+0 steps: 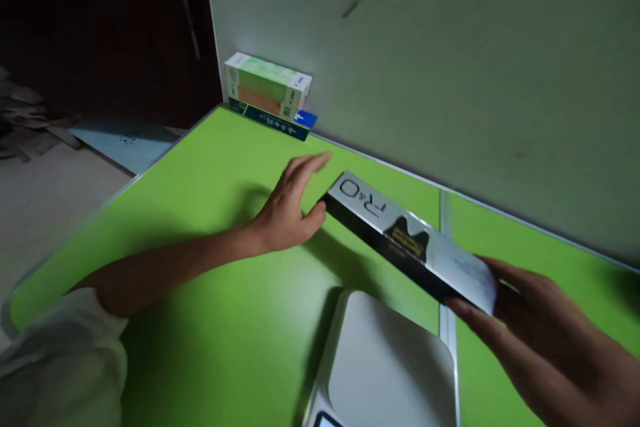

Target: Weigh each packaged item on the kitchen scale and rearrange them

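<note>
A long silver-and-black carton is held at a slant above the green table. My right hand grips its near right end, with fingers on one long side and the thumb on the other. Close to the carton's far left end is my left hand, thumb and fingers spread apart. The left thumb comes right up to the carton's corner; whether it touches cannot be made out. Below the carton, a white flat-topped device like a scale lies on the table, its small screen partly cut off by the frame.
Against the wall, at the table's far corner, a green-and-white box rests on a dark box, with a blue piece beside them. A pale seam crosses the green table. Left of the edge, a light-blue sheet lies lower down.
</note>
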The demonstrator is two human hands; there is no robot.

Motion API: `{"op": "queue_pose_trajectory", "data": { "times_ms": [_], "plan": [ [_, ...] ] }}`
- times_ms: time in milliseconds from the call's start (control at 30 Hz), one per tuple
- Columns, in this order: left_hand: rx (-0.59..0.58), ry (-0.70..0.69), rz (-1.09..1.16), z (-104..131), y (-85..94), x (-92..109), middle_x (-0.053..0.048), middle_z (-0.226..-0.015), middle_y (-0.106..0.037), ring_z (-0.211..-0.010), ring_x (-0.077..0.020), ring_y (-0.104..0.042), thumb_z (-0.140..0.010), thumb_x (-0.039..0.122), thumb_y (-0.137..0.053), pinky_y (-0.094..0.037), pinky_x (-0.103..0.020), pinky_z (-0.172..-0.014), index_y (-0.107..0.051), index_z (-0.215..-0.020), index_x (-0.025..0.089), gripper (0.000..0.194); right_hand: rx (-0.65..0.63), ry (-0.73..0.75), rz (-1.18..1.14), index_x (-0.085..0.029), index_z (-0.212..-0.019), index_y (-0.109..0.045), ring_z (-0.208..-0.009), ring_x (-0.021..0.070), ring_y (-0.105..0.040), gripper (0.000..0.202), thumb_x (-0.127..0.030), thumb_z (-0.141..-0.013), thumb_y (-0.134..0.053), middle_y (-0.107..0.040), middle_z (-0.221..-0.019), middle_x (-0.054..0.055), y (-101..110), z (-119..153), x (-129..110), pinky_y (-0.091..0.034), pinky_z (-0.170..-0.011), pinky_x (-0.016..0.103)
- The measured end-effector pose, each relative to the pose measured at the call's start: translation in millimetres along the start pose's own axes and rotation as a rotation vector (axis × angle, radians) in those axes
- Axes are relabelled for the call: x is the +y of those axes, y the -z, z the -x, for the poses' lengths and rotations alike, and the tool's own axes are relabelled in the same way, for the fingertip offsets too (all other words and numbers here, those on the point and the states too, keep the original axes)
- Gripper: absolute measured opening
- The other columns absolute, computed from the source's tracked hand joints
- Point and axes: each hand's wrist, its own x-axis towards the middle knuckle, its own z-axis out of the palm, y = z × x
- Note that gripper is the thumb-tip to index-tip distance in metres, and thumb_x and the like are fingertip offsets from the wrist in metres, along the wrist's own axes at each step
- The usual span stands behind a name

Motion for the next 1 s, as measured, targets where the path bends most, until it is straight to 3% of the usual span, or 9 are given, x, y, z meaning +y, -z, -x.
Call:
{"op": "queue_pose_trajectory", "data": {
  "times_ms": [100, 200, 300, 400, 533, 633, 700, 867, 1000],
  "plan": [
    [0.328, -0.031, -0.186, -33.7, -4.4, -41.0, -0.014, -0.155, -0.022, -0.146, -0.0316, -0.017, -0.086, 0.021, -0.05, -0.024, -0.052, -0.117, -0.004, -0.149, 0.026, 0.078, 0.002, -0.081, -0.159, -0.034, -0.109, -0.063, -0.085, 0.0333, -0.071, 0.047, -0.055, -0.068, -0.075, -0.073, -0.096, 0.01, -30.4, -59.5, -35.7, -0.06, -0.071, 0.051],
    [0.497, 0.008, -0.322, -61.3, -2.2, -96.7, -0.015, -0.159, -0.01, -0.15, -0.0275, -0.003, -0.092, 0.034, -0.045, -0.012, -0.049, -0.121, 0.009, -0.15, 0.024, 0.08, 0.019, -0.028, -0.238, -0.023, -0.115, -0.062, -0.08, 0.0286, -0.069, 0.058, -0.052, -0.067, -0.076, -0.072, -0.094, 0.013, -60.8, -115.5, -67.5, -0.057, -0.067, 0.044],
    [0.589, 0.147, -0.389, -77.8, 10.1, -151.2, -0.017, -0.16, -0.005, -0.151, -0.025, 0.001, -0.096, 0.045, -0.035, -0.011, -0.047, -0.122, 0.004, -0.151, 0.019, 0.072, 0.02, 0.035, -0.203, -0.016, -0.119, -0.06, -0.079, 0.023, -0.067, 0.058, -0.044, -0.07, -0.074, -0.069, -0.1, 0.014, -87.3, -162.4, -96.8, -0.054, -0.065, 0.038],
    [0.66, 0.239, -0.396, -90.5, 27.4, -187.3, -0.019, -0.161, -0.003, -0.151, -0.0236, 0.002, -0.097, 0.046, -0.028, -0.01, -0.044, -0.122, -0.008, -0.15, 0.01, 0.067, 0.011, 0.125, -0.119, -0.01, -0.122, -0.059, -0.082, 0.0198, -0.067, 0.054, -0.034, -0.075, -0.071, -0.065, -0.11, 0.016, -111.2, -200.9, -122.4, -0.053, -0.069, 0.035],
    [0.614, 0.208, -0.391, -112.3, 46.7, -207.0, -0.019, -0.161, -0.009, -0.151, -0.0227, 0.003, -0.096, 0.047, -0.028, -0.006, -0.042, -0.122, -0.021, -0.147, 0.006, 0.066, 0.0, 0.262, -0.062, -0.009, -0.119, -0.06, -0.083, 0.02, -0.068, 0.05, -0.033, -0.077, -0.071, -0.063, -0.115, 0.016, -142.7, -249.3, -139.7, -0.055, -0.075, 0.038],
    [0.565, 0.179, -0.378, -126.1, 53.7, -211.9, -0.011, -0.164, -0.005, -0.15, -0.0228, 0.008, -0.095, 0.051, -0.025, -0.004, -0.043, -0.123, -0.023, -0.148, 0.009, 0.067, -0.006, 0.385, -0.067, -0.015, -0.111, -0.064, -0.085, 0.0223, -0.068, 0.042, -0.036, -0.076, -0.072, -0.066, -0.11, 0.013, -163.9, -282.5, -144.7, -0.057, -0.077, 0.041],
    [0.528, 0.153, -0.392, -131.2, 55.2, -214.2, -0.005, -0.164, -0.004, -0.15, -0.0222, 0.009, -0.095, 0.052, -0.023, -0.003, -0.043, -0.123, -0.025, -0.148, 0.013, 0.066, -0.019, 0.375, -0.026, -0.015, -0.106, -0.066, -0.088, 0.0241, -0.067, 0.035, -0.032, -0.076, -0.072, -0.068, -0.102, 0.011, -175.0, -297.2, -150.3, -0.056, -0.081, 0.042],
    [0.465, 0.16, -0.446, -134.6, 54.0, -219.0, -0.003, -0.163, -0.013, -0.15, -0.0201, 0.01, -0.092, 0.044, -0.029, -0.005, -0.045, -0.121, -0.024, -0.15, 0.021, 0.063, 0.001, 0.24, 0.05, -0.004, -0.115, -0.063, -0.089, 0.0213, -0.065, 0.042, -0.02, -0.078, -0.07, -0.068, -0.097, 0.012, -189.4, -299.7, -168.7, -0.051, -0.085, 0.04],
    [0.46, 0.147, -0.466, -135.0, 53.0, -223.1, -0.005, -0.163, -0.011, -0.15, -0.0206, 0.011, -0.093, 0.042, -0.03, -0.005, -0.046, -0.121, -0.022, -0.151, 0.019, 0.062, 0.057, 0.233, 0.061, -0.005, -0.113, -0.066, -0.082, 0.0176, -0.065, 0.038, -0.017, -0.077, -0.069, -0.067, -0.101, 0.013, -190.5, -290.7, -173.7, -0.052, -0.084, 0.039]
  ]
}}
